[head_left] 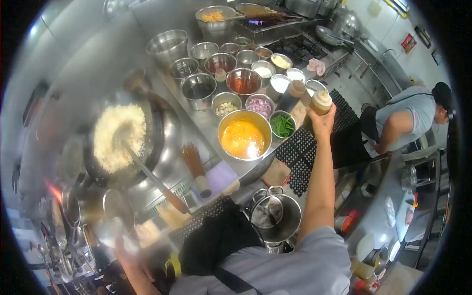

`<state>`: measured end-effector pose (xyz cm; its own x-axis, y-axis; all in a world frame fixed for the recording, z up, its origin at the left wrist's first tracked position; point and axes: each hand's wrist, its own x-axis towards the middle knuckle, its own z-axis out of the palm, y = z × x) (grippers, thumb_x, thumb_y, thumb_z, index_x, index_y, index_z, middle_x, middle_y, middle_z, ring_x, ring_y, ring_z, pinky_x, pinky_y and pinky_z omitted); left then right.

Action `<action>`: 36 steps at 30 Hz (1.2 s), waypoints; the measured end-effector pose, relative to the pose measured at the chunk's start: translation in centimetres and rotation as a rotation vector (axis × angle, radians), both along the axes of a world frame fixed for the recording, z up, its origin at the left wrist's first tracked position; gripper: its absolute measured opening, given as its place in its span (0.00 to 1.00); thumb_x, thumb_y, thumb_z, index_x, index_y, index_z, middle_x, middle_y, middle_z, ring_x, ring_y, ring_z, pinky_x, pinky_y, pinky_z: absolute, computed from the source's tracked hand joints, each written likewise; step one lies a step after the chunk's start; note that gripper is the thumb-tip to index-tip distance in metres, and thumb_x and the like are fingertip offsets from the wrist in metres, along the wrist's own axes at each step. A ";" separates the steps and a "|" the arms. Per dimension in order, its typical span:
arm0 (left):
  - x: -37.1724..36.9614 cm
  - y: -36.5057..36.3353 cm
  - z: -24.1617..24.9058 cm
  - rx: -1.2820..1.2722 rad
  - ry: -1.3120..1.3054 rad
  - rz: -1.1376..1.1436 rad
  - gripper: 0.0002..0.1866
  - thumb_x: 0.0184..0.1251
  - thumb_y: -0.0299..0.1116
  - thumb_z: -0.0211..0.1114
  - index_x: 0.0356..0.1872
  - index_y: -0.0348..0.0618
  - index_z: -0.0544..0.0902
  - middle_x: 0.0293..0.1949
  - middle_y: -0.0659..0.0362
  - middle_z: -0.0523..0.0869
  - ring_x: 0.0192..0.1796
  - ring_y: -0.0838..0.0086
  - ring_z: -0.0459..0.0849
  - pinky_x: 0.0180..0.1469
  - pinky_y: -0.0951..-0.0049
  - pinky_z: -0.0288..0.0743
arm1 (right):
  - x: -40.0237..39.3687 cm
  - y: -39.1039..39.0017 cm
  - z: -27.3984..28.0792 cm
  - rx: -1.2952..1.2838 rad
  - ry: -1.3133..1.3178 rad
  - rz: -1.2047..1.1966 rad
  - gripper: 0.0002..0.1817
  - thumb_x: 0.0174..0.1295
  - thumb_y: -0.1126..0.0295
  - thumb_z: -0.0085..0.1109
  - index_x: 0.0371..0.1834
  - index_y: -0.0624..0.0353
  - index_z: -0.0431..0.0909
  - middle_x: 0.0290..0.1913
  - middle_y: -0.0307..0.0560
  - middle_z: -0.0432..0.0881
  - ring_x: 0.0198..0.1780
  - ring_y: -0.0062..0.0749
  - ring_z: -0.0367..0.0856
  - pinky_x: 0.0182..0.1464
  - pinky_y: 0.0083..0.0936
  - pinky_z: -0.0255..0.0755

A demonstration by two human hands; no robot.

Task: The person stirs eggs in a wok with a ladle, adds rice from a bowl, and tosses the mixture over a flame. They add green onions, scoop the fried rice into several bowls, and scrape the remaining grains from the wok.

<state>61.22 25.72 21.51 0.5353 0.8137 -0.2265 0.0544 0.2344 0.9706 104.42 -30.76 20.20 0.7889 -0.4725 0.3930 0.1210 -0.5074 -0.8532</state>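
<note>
My right hand (322, 120) is wrapped round a squeeze bottle (321, 100) with a pale top, beside a darker bottle (292, 95). My left hand (129, 250) is blurred at the lower left, near a pale, smeared shape; its fingers are not clear. A wok (156, 142) on the left holds pale rice (119, 135), with a long-handled ladle (147, 170) resting in it. Beaten egg fills a steel bowl (245, 134) at the centre. Chopped greens (282, 125) and red onion (259, 106) stand in small containers beside it.
Several steel containers (199, 87) of sauces and ingredients cover the counter behind the egg. A bamboo brush (194, 164) lies right of the wok. An empty pot (276, 219) stands near my body. Another person (408, 115) bends forward at the right. Gas burners (300, 49) are at the back.
</note>
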 end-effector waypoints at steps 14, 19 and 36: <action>-0.2 -4.1 3.5 -0.094 0.019 0.026 0.25 0.62 0.33 0.65 0.57 0.30 0.72 0.47 0.51 0.83 0.46 0.66 0.83 0.50 0.67 0.77 | 11.2 -11.2 -18.8 -0.151 0.311 0.214 0.31 0.55 0.71 0.65 0.62 0.70 0.66 0.59 0.60 0.74 0.55 0.44 0.76 0.61 0.39 0.69; -5.4 -4.5 4.0 0.050 0.010 0.137 0.25 0.59 0.29 0.64 0.58 0.32 0.72 0.45 0.52 0.84 0.42 0.69 0.83 0.44 0.71 0.78 | -6.8 14.6 1.1 0.068 -0.679 0.262 0.25 0.65 0.72 0.55 0.63 0.70 0.62 0.52 0.62 0.78 0.49 0.44 0.81 0.52 0.35 0.75; -42.9 -16.8 -3.6 0.197 0.049 0.733 0.20 0.63 0.32 0.63 0.56 0.39 0.76 0.50 0.56 0.82 0.53 0.73 0.78 0.58 0.69 0.70 | -60.9 51.0 7.3 0.169 0.652 2.573 0.10 0.64 0.78 0.53 0.46 0.69 0.75 0.31 0.49 0.83 0.31 0.26 0.80 0.37 0.21 0.76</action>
<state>18.34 8.92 17.96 -0.1649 0.9851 -0.0494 -0.0039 0.0495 0.9988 43.55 20.21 27.53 -0.4044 0.9064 0.1223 -0.0897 0.0937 -0.9915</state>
